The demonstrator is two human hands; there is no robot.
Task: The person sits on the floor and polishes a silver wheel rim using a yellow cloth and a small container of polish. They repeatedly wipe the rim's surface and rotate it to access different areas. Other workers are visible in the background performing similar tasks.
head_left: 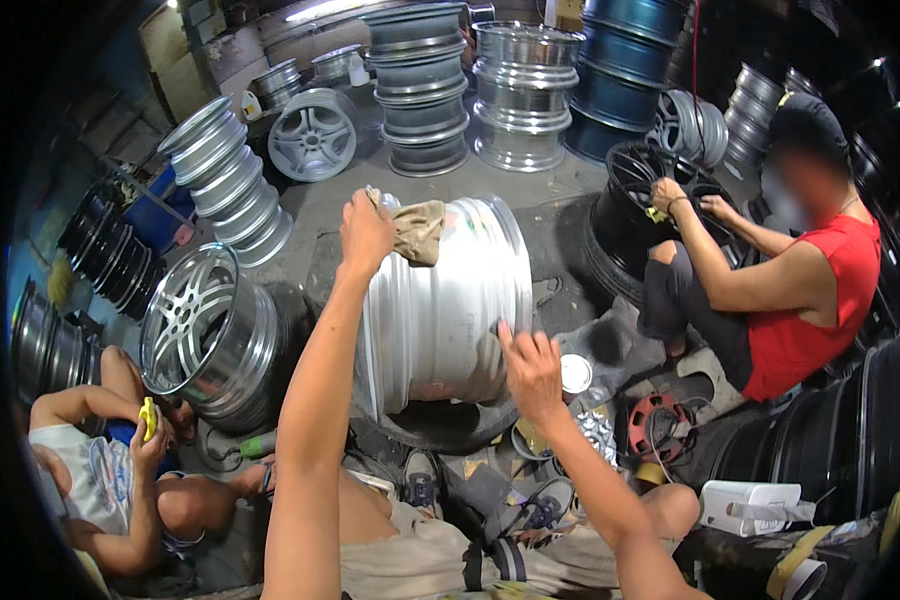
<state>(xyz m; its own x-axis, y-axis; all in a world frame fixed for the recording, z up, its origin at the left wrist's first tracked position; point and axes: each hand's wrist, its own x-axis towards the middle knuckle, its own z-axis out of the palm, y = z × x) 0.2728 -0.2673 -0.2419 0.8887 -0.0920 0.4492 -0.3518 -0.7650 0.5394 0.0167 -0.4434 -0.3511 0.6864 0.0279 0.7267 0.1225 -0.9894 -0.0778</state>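
Note:
A silver wheel rim point(435, 320) lies on its side in front of me, resting on a black tyre point(440, 432). My left hand point(367, 235) is closed on a tan cloth point(422, 232) at the rim's upper left. Part of the cloth drapes over the barrel. Close to the right edge of the barrel is my right hand point(536, 375), holding nothing. Its index finger points at the metal and seems to touch it, while the other fingers are apart and partly bent.
To the right, a person in red point(810, 310) works on a black rim point(630, 215). At lower left, another person point(100, 470) holds a yellow object point(148, 420). Stacked rims point(420, 100) stand behind. A white tin point(576, 374) and red cable reel point(658, 425) sit near my right arm.

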